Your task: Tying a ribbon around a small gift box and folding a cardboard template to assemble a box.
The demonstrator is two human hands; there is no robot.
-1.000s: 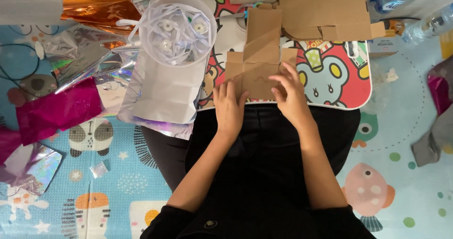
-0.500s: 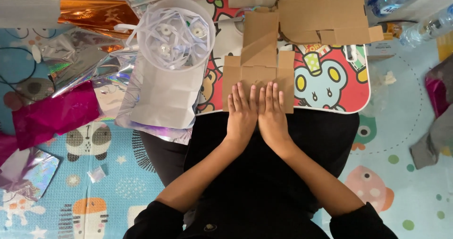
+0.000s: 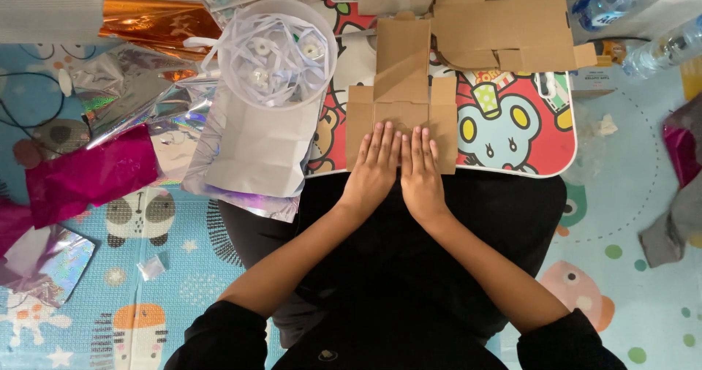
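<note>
Nearest, both hands lie flat and side by side, the left hand point(image 3: 374, 167) and right hand point(image 3: 420, 169) with fingers straight and together, no grip closed on anything, pressing the near edge of a cut cardboard piece point(image 3: 401, 92) on the cartoon-printed desk point(image 3: 512, 132). Its long axis runs from the fingertips toward 12 o'clock, with short flaps out to 9 and 3, so both hands are equally near. Farther off, a white paper bag point(image 3: 252, 154) lies at 9 o'clock, a tub of white ribbon point(image 3: 278, 52) at 11, and more cardboard sheets point(image 3: 504, 19) at 1.
</note>
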